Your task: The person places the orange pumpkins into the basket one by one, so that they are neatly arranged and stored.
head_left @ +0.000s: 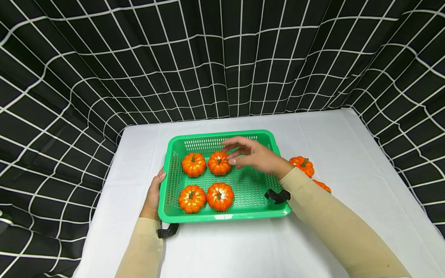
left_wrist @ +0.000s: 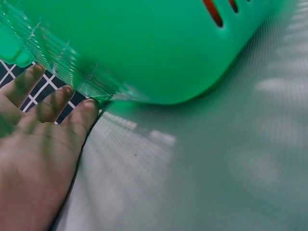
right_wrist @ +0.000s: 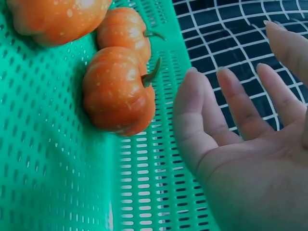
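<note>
A green plastic basket [head_left: 243, 193] with slotted walls holds several small orange pumpkins in two rows on its left side. My left hand [head_left: 153, 197] rests against the basket's left outer wall, its fingertips at the rim; the left wrist view shows straight fingers [left_wrist: 53, 98] meeting the green side. Over the basket's inside hovers my right hand [head_left: 255, 156], fingers loosely bent and nothing between them. Its fingertips are right beside the back-row pumpkin [head_left: 219, 163], whose stem also shows in the right wrist view, where the hand [right_wrist: 245, 144] stands apart from the pumpkins.
Two more pumpkins lie on the white cloth right of the basket, one pumpkin [head_left: 302, 166] behind and another pumpkin [head_left: 322, 186] partly hidden by my right forearm. Black curtain [head_left: 222, 58] with a white grid encloses the table's back and sides.
</note>
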Available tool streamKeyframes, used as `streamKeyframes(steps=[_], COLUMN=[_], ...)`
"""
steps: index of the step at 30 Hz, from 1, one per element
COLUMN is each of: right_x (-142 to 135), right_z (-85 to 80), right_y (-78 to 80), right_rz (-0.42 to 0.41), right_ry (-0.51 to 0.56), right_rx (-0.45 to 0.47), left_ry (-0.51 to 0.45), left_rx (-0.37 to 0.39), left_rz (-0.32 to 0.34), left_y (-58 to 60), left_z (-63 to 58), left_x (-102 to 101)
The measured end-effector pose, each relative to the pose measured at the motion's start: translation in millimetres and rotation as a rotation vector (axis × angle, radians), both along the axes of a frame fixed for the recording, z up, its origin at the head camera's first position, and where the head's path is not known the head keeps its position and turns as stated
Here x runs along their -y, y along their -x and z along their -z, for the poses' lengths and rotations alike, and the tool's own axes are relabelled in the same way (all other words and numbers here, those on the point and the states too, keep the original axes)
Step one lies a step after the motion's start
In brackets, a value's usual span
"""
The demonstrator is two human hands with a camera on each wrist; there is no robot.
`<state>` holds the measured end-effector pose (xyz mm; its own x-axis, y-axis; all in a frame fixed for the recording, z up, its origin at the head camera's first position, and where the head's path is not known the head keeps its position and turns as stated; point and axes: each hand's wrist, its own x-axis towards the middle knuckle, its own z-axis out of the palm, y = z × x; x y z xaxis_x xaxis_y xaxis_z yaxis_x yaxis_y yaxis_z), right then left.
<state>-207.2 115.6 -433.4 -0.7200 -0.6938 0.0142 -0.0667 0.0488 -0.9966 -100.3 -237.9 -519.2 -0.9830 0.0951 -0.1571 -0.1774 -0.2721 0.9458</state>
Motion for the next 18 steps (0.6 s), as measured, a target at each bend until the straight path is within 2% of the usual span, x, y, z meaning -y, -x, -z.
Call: streamKeyframes(steps=[8,18], right_x=[-1.9,-8.2], right_z=[-7.0,-17.7], right_y=[-1.0,-2.2], right_rz=[0.030,0.047], right_ry=[0.038,0.034], right_rx=[0.005,-0.021], left_ry=[-0.004,-0.011], left_rx=[0.006,0.000], left_rz=[-0.001,0.006], left_y=[0.1,-0.2], left_z=[1.3,0.8], left_x=[-0.2,0.4])
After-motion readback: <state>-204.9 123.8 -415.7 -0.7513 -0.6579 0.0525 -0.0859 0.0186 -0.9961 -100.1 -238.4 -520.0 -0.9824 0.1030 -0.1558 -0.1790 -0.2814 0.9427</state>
